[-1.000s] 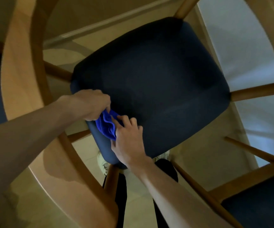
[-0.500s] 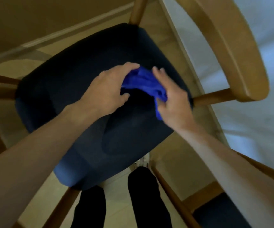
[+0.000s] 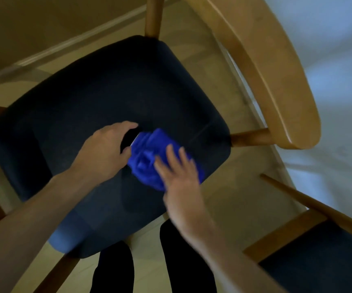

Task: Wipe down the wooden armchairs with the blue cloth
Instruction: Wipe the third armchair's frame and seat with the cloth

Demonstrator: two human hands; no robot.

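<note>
Cloth: the bunched blue cloth (image 3: 149, 159) lies on the dark seat cushion (image 3: 99, 115), near its right front corner.
Left hand: the left hand (image 3: 105, 151) pinches the cloth's left edge, thumb and fingers curled.
Right hand: the right hand (image 3: 179, 180) presses on the cloth with straight, spread fingers.
Armrest: the wooden armrest (image 3: 261, 68) curves right of the cushion.

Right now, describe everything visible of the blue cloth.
The blue cloth is bright royal blue, soft-looking fabric, bunched into a wrinkled wad rather than spread flat. It lies on the dark seat cushion, towards its right front corner. The left hand touches its left edge with curled fingers; the right hand lies across its right side, fingers straight. Motion blur hides finer texture.
</note>
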